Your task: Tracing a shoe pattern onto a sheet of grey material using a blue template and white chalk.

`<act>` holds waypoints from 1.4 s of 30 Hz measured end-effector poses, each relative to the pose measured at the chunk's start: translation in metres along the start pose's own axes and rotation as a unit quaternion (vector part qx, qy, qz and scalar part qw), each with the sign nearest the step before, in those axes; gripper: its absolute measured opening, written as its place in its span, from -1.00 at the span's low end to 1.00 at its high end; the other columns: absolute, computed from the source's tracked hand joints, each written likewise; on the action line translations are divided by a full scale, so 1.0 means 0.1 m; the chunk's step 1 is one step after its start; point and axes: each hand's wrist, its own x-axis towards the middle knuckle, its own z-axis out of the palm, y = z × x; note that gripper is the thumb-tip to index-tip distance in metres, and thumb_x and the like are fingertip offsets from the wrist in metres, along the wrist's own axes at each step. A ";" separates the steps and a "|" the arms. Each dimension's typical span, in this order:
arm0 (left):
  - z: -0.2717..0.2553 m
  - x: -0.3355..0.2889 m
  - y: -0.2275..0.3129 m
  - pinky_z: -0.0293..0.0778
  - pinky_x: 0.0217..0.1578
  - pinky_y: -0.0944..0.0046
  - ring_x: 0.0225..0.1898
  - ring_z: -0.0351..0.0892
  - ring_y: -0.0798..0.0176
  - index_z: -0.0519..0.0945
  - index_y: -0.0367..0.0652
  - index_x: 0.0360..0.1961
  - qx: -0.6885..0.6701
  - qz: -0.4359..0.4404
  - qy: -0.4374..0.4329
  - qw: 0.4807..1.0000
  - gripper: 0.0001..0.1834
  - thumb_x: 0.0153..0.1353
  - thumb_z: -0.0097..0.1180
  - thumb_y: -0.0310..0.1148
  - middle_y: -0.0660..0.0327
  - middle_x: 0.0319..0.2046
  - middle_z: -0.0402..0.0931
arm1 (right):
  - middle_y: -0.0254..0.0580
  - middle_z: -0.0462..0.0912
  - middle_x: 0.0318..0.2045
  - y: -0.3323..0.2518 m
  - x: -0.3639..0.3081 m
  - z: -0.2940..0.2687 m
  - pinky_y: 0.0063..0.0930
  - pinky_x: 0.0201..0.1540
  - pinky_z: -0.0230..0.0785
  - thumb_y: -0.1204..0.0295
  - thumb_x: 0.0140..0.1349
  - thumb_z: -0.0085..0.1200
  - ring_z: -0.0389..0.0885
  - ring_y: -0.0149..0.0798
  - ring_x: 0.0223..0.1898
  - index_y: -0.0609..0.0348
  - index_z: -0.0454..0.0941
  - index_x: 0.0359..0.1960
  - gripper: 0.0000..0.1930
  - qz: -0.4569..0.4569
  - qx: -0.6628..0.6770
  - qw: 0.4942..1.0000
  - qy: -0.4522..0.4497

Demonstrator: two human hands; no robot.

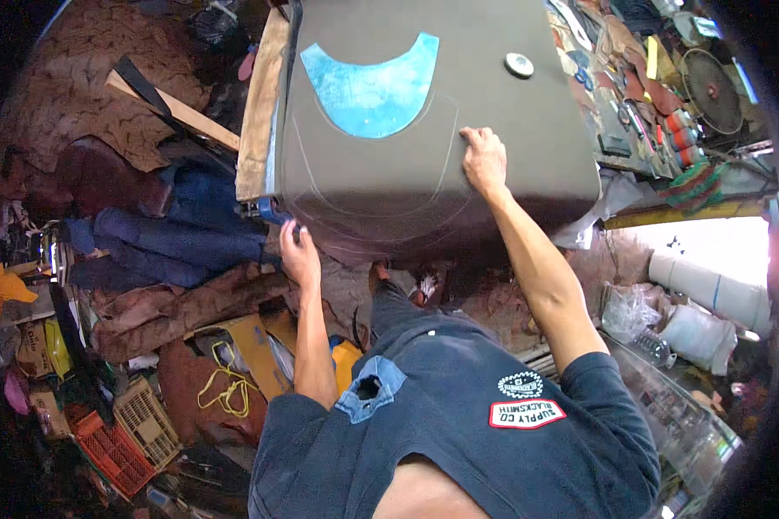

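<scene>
A dark grey-brown sheet (528, 121), perhaps leather, covers the work table and hangs over its near edge. On it lies a light blue curved template (372, 91), shaped like a wide U. Pale lines on the sheet trace a larger U around the template. My right hand (485, 160) rests on the sheet to the right of these lines, fingers curled in; anything inside them is hidden. Just below the table's near left corner is my left hand (299, 255), its fingers slightly bent and apart, close to a blue object (268, 210) at that corner. A round whitish disc (518, 65) lies farther back.
A wooden board (262, 108) runs along the table's left edge. Tools, scraps and thread spools (682, 138) crowd a bench at the right, near a round fan (712, 91). Dark blue cloth (160, 246) and plastic crates (117, 454) lie left. A white roll (705, 281) lies right.
</scene>
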 end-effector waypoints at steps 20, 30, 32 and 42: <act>0.61 1.03 0.96 0.05 0.31 -0.25 0.38 0.11 -0.27 0.40 -0.09 0.28 0.296 0.292 -0.116 0.902 -0.42 0.34 0.01 0.00 -0.11 0.34 0.21 | -0.14 0.49 0.03 -0.18 0.04 -0.11 -0.12 0.10 0.27 0.57 0.05 0.04 0.44 -0.05 0.08 -0.07 0.59 -0.07 -0.63 0.033 0.014 0.999 0.040; 0.92 1.77 0.98 -0.03 0.36 -0.21 0.41 0.06 -0.22 0.40 -0.19 0.26 0.246 0.230 -0.155 0.929 -0.38 0.36 -0.06 0.05 -0.13 0.36 0.17 | -0.08 0.49 0.14 -0.17 0.04 -0.16 0.01 0.35 0.06 0.58 0.08 0.02 0.34 0.01 0.25 -0.10 0.58 -0.02 -0.59 0.051 -0.020 0.998 -0.038; 1.07 2.05 0.95 -0.03 0.36 -0.20 0.42 0.05 -0.20 0.41 -0.22 0.25 0.232 0.241 -0.145 0.931 -0.37 0.37 -0.08 0.05 -0.12 0.36 0.18 | -0.09 0.48 0.14 -0.21 0.05 -0.17 0.01 0.35 0.07 0.59 0.08 0.03 0.34 0.01 0.25 -0.08 0.58 -0.02 -0.59 0.061 -0.020 0.997 -0.045; 1.63 3.40 0.92 0.06 0.31 -0.24 0.40 0.09 -0.20 0.39 -0.22 0.27 0.172 0.298 -0.149 0.927 -0.40 0.35 -0.05 -0.02 -0.03 0.32 0.27 | -0.16 0.48 0.13 -0.23 0.12 -0.17 -0.05 0.33 0.11 0.60 0.11 0.00 0.37 -0.02 0.23 -0.02 0.58 -0.02 -0.62 0.065 -0.030 0.996 -0.051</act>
